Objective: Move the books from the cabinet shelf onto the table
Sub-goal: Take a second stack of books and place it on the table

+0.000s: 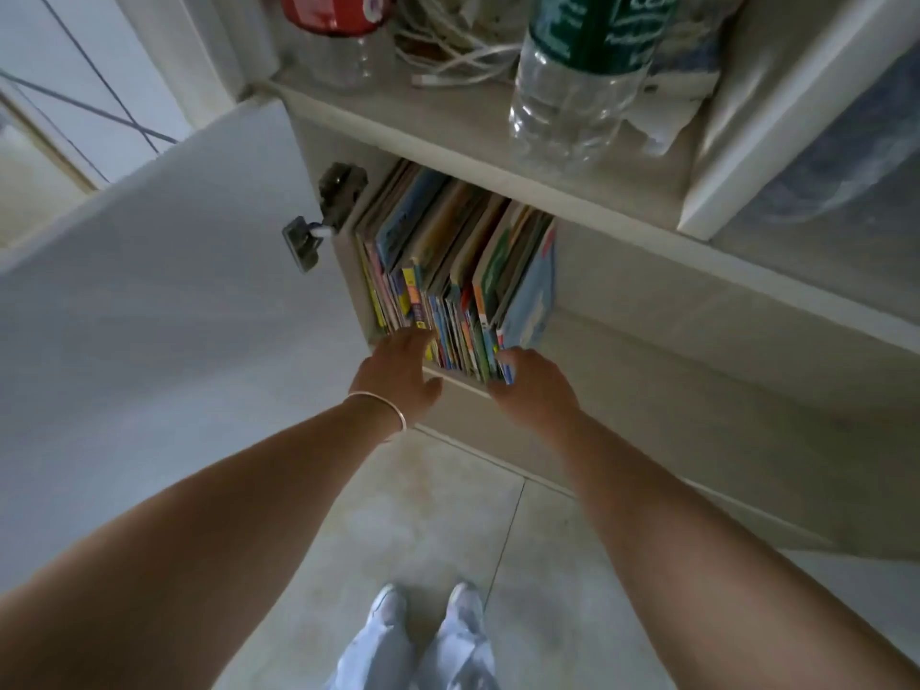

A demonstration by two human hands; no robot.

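A row of thin, colourful books (450, 271) stands upright in a low cabinet compartment (622, 291). My left hand (398, 376), with a bangle on the wrist, reaches to the left end of the row, its fingers spread and touching the spines. At the right end of the row my right hand (535, 385) has its fingers at the outer books. Neither hand has closed around a book. No table is in view.
The white cabinet door (174, 291) stands open on the left, hinge showing. On the cabinet's top surface stand a clear bottle with a green label (577, 77), a red-labelled bottle (333, 37) and white cables (448, 52). Tiled floor and my feet lie below.
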